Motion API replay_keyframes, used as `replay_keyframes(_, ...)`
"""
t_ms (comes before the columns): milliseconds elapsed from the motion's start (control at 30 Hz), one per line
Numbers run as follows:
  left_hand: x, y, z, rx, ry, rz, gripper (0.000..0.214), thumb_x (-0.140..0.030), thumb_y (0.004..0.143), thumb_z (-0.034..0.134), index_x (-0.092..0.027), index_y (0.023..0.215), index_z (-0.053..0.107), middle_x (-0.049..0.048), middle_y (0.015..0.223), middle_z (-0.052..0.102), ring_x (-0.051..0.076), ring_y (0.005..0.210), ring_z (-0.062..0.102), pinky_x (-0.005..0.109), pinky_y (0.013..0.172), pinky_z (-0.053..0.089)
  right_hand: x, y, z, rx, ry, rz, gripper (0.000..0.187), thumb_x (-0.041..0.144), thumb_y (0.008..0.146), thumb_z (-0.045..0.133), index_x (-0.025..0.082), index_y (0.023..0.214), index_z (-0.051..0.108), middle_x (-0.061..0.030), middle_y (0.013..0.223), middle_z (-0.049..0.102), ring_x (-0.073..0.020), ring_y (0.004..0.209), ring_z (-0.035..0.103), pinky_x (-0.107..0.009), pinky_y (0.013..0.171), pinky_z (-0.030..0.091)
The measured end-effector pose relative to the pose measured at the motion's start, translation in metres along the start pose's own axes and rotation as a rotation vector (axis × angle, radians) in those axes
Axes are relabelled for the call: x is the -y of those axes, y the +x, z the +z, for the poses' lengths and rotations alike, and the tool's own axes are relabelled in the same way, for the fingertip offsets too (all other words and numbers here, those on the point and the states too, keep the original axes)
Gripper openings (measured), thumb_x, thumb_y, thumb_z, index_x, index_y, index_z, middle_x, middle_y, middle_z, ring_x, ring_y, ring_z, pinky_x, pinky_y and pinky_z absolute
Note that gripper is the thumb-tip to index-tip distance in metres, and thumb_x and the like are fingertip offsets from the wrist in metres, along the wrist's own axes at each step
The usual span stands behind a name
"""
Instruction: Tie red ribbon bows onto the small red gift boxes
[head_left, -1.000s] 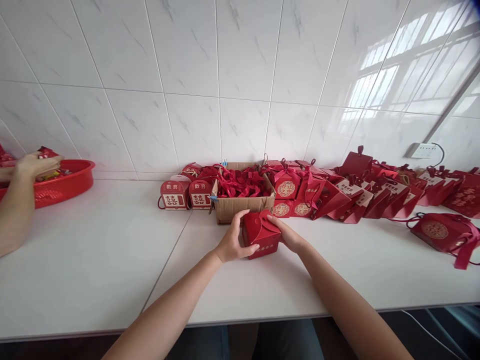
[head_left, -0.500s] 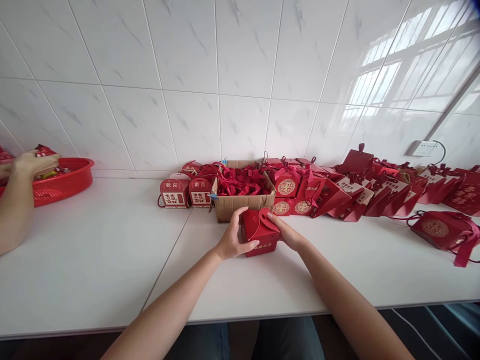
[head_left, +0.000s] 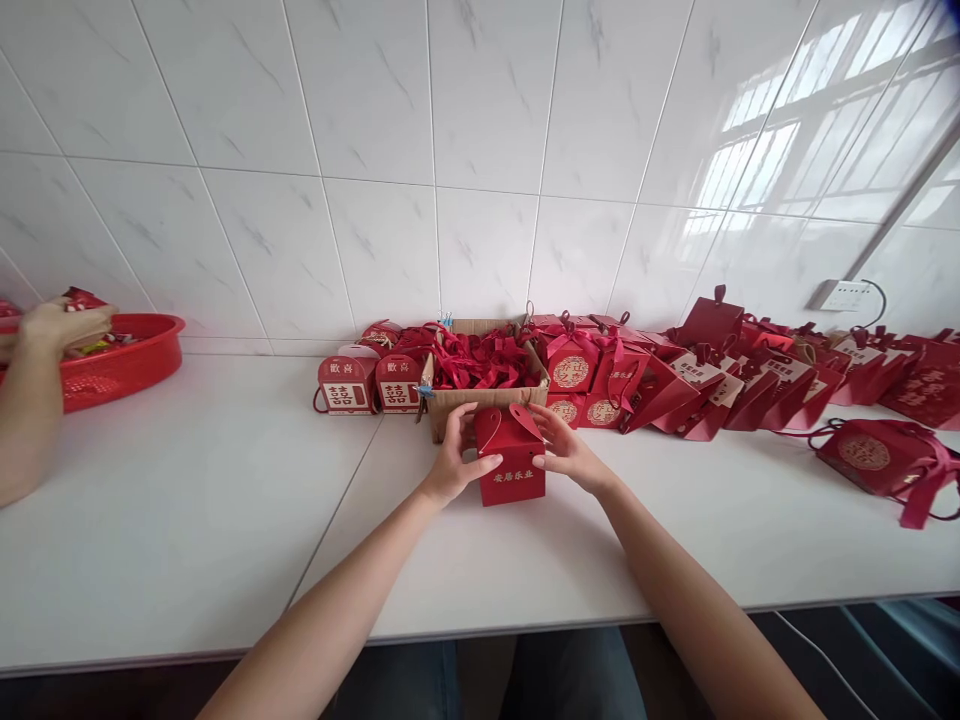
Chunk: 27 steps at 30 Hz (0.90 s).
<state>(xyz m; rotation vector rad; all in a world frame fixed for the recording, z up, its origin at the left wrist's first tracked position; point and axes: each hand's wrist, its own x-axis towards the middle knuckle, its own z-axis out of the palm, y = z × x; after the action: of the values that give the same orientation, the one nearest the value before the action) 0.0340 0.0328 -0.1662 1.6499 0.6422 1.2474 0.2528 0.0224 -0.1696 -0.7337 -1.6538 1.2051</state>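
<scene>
A red gift box (head_left: pixel 513 478) with gold characters on its front stands upright on the white table (head_left: pixel 225 520). Its two rounded top flaps tilt upward, apart from each other. My left hand (head_left: pixel 454 465) is closed round the box's left side, thumb on the front face. On the right side, my right hand (head_left: pixel 574 455) grips it too, with the thumb at the front edge and fingers behind. Right behind the box is a cardboard carton (head_left: pixel 442 412) heaped with dark red ribbons (head_left: pixel 487 362).
Red gift boxes (head_left: pixel 574 372) with gold emblems are stacked right of the carton, followed by a row of red bags (head_left: pixel 757 395). Two double-happiness boxes (head_left: pixel 346 385) stand left. One ribboned box (head_left: pixel 862 452) lies far right. At far left, another person's hand (head_left: pixel 64 325) is over a red basket (head_left: pixel 142 365).
The gift box has turned so its lettered front faces me, and its top flaps now stand higher and apart. My right hand has shifted from the flap to the box's right side.
</scene>
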Motion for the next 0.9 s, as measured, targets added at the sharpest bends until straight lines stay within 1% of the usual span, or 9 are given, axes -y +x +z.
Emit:
replay_keyframes(133,0.0016,-0.0002,-0.0006,0.03,-0.001,-0.017,0.074,-0.032,0.065,0.073,-0.024,0.124,0.031,0.0085,0.115,0.048,0.023,0.101,0.055,0.043,0.089,0.046,-0.0029,-0.0002,0.0001,-0.005,-0.012,-0.018,0.077,0.035,0.069,0.075,0.036,0.135,0.035,-0.0072,0.136,0.043,-0.0249,0.123,0.044,-0.045,0.102,0.035)
replay_keyframes(333,0.0045,-0.0013,-0.0029,0.092,0.014,-0.019,0.077,-0.031,0.065,0.073,-0.024,0.127,0.028,0.0106,0.125,0.044,0.024,0.107,0.053,0.043,0.094,0.042,-0.0047,-0.0002,-0.0014,-0.004,-0.004,-0.034,0.08,0.032,0.067,0.076,0.036,0.135,0.034,-0.0063,0.137,0.04,-0.0246,0.124,0.042,-0.044,0.103,0.034)
replay_keyframes(433,0.004,-0.0021,-0.0031,0.119,0.027,-0.006,0.077,-0.031,0.066,0.073,-0.024,0.128,0.027,0.0106,0.125,0.045,0.024,0.108,0.053,0.043,0.095,0.042,-0.0056,-0.0001,-0.0015,-0.002,0.02,-0.02,0.082,0.032,0.066,0.076,0.037,0.135,0.033,-0.0061,0.139,0.037,-0.0251,0.124,0.041,-0.045,0.103,0.034)
replay_keyframes(533,0.0037,-0.0026,-0.0029,0.142,0.058,0.015,0.079,-0.03,0.066,0.073,-0.024,0.129,0.027,0.0103,0.124,0.046,0.025,0.109,0.053,0.043,0.096,0.041,-0.0055,-0.0002,-0.0009,0.019,0.052,-0.037,0.083,0.03,0.065,0.076,0.037,0.136,0.032,-0.0057,0.138,0.038,-0.0255,0.125,0.04,-0.045,0.103,0.035)
replay_keyframes(667,0.0051,-0.0024,-0.0025,0.139,0.074,0.014,0.079,-0.03,0.066,0.073,-0.023,0.13,0.027,0.0109,0.123,0.046,0.026,0.111,0.051,0.043,0.097,0.04,-0.0044,-0.0009,0.0008,0.038,0.076,-0.049,0.085,0.029,0.065,0.077,0.037,0.136,0.031,-0.0057,0.136,0.039,-0.0262,0.125,0.04,-0.045,0.103,0.035)
replay_keyframes(767,0.0059,-0.0021,-0.0025,0.133,0.06,-0.001,0.079,-0.031,0.065,0.073,-0.023,0.13,0.027,0.011,0.123,0.046,0.025,0.109,0.052,0.044,0.097,0.04,-0.0039,-0.0012,0.0015,0.036,0.073,-0.052,0.085,0.028,0.065,0.077,0.037,0.136,0.031,-0.0055,0.137,0.038,-0.0259,0.124,0.04,-0.045,0.104,0.034)
replay_keyframes(900,0.0056,-0.0021,-0.0027,0.138,0.038,-0.013,0.079,-0.029,0.066,0.073,-0.024,0.13,0.027,0.0106,0.123,0.047,0.024,0.106,0.054,0.043,0.095,0.041,-0.0056,-0.0005,0.0006,0.022,0.066,-0.048,0.086,0.028,0.065,0.077,0.038,0.136,0.03,-0.0055,0.133,0.041,-0.0251,0.123,0.042,-0.046,0.105,0.032)
